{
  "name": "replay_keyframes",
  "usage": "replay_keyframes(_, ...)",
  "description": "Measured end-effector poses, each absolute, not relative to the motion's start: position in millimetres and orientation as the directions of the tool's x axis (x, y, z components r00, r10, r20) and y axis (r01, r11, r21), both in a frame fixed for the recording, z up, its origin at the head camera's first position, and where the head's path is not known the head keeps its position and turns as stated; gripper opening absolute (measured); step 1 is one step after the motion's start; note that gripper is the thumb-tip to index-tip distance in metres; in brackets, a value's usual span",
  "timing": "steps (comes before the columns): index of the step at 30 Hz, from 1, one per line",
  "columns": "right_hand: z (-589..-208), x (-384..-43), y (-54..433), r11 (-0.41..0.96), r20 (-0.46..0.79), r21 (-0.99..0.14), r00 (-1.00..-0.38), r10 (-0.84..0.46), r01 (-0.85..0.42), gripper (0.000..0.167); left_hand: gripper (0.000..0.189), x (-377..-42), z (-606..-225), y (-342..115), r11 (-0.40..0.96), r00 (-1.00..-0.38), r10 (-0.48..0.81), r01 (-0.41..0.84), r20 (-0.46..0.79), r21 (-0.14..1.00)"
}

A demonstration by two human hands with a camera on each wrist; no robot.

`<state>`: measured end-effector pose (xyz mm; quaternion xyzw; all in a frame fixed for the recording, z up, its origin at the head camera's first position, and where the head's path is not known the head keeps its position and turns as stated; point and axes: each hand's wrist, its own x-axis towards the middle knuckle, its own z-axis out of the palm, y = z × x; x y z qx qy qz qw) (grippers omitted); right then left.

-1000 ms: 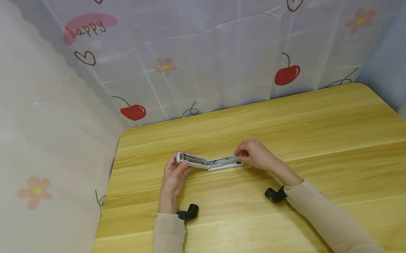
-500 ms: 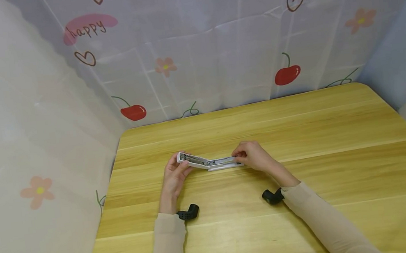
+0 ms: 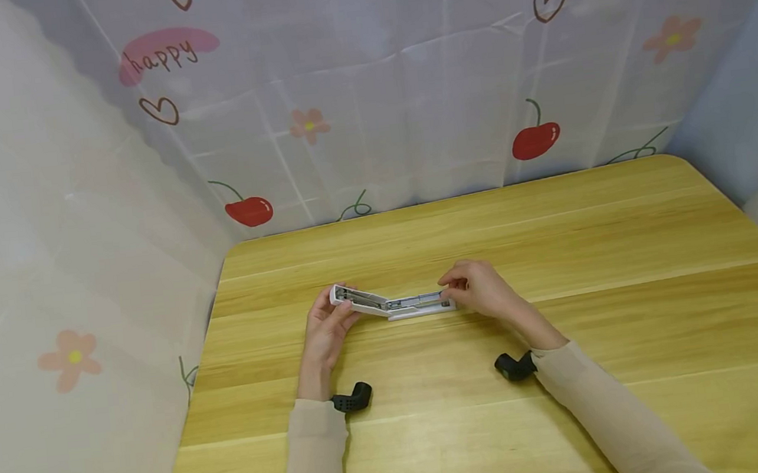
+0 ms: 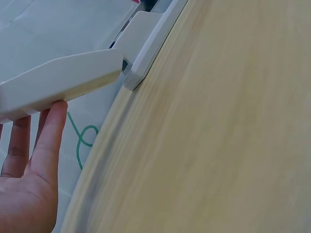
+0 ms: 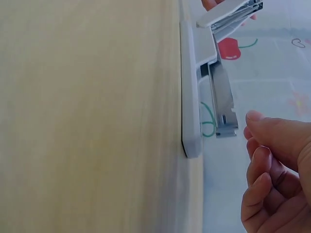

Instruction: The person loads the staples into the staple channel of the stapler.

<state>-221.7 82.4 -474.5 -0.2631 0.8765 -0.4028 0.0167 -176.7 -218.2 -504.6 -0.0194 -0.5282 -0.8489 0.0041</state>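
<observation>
A white stapler stands on the table, its top arm swung far back to the left and its metal staple channel exposed. My left hand grips the raised top arm between thumb and fingers; in the left wrist view the thumb or a finger presses its edge. My right hand hovers at the right end of the channel. Its fingers are loosely curled, and nothing shows between them. In the right wrist view a small gap appears between the thumb tip and the channel's end.
The wooden table reaches back to a light curtain printed with cherries, hearts and flowers. Another hanging sheet lines the left side. A black wrist camera sits on the left wrist, and another on the right.
My right hand dipped slightly left along the staple channel, then drew back right and up, its thumb and fingers parting a little. The left hand and the stapler stay put.
</observation>
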Motion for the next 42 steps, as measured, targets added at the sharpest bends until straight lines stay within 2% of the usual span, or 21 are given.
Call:
replay_keyframes(19, -476, -223, 132, 0.601, 0.199, -0.698, -0.912, -0.358, -0.389, 0.021, 0.033, -181, -493, -203, -0.341, -0.998, -0.049, 0.052, 0.037, 0.939)
replay_keyframes(28, -487, -225, 118, 0.546, 0.182, -0.711, -0.867, -0.465, -0.442, 0.025, 0.032, -183, -489, -197, -0.305, -0.996, -0.034, 0.088, 0.081, 0.948)
replay_keyframes(35, -493, -228, 103, 0.540, 0.111, -0.741, -0.865, -0.489, -0.400, 0.036, 0.033, -182, -489, -198, -0.300, -0.994, -0.021, 0.106, 0.104, 0.948)
replay_keyframes(42, -497, -226, 98, 0.549, 0.092, -0.741, -0.868, -0.488, -0.387, 0.035, 0.040, -183, -488, -197, -0.304, -0.995, -0.030, 0.096, 0.091, 0.948)
